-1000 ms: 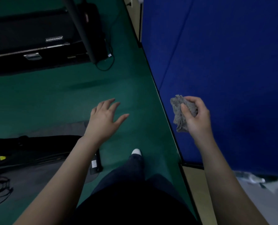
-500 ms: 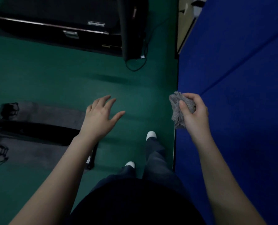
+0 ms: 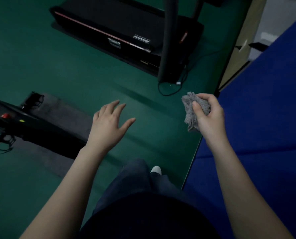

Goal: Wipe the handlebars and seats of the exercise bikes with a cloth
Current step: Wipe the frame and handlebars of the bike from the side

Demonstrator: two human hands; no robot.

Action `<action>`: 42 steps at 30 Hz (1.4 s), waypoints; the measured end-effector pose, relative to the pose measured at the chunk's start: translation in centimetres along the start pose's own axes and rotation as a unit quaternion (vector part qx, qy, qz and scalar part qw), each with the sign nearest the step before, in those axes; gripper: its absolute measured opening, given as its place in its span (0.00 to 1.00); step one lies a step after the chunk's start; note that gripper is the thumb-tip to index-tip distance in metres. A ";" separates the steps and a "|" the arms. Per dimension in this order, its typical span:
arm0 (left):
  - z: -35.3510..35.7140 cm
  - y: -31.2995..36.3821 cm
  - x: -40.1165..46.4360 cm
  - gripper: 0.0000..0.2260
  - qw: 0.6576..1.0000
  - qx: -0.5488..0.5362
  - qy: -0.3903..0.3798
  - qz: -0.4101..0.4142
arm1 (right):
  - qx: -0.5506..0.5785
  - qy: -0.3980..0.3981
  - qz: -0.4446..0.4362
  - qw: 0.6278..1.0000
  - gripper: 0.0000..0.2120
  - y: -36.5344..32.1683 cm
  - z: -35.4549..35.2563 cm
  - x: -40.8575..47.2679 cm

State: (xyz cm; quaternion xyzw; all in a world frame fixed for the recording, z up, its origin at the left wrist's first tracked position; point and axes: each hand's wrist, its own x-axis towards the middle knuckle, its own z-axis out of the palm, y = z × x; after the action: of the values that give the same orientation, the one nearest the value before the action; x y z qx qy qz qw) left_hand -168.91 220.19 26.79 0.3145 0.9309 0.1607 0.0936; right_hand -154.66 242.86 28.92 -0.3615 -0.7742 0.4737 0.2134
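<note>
My right hand (image 3: 208, 118) grips a crumpled grey cloth (image 3: 191, 112) in the air above the line where the green floor meets a blue mat. My left hand (image 3: 109, 123) hovers over the green floor with fingers spread and holds nothing. The black frame of an exercise bike (image 3: 22, 123) lies low at the left on a grey mat (image 3: 71, 114), with a pedal (image 3: 33, 100) and a red knob (image 3: 5, 115) showing. Neither its handlebars nor its seat are in view.
A black treadmill (image 3: 119, 30) with an upright post (image 3: 167, 38) stands ahead, and a cable (image 3: 169, 88) loops on the green floor (image 3: 57, 71) beside it. A blue mat (image 3: 264, 126) covers the right side. My legs and a white shoe (image 3: 156, 169) are below.
The view has swung left as I walk: the treadmill has shifted toward the upper middle and more of the bike frame shows at left. Both hands keep their pose.
</note>
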 end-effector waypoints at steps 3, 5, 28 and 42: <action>-0.3 -0.4 1.5 0.27 0.999 0.006 -0.002 -0.038 | 0.002 -0.030 -0.023 0.999 0.09 -0.5 1.3 3.7; -0.4 -1.0 2.8 0.27 0.998 0.008 -0.001 -0.059 | 0.007 -0.044 -0.026 0.999 0.10 -1.0 2.5 5.9; -5.1 -9.1 22.4 0.28 0.975 -0.021 0.056 -0.214 | -0.018 -0.229 -0.115 0.966 0.08 -11.1 19.6 29.4; -6.1 -9.1 31.8 0.27 0.892 -0.044 0.140 -0.428 | -0.025 -0.432 -0.229 0.872 0.09 -16.6 29.9 44.4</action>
State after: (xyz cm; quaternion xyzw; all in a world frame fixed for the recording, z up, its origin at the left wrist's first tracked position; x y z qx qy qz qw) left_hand -200.65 231.47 26.88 -0.1441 0.9709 0.1879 0.0353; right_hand -209.50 254.55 29.36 0.0607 -0.8620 0.5010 -0.0488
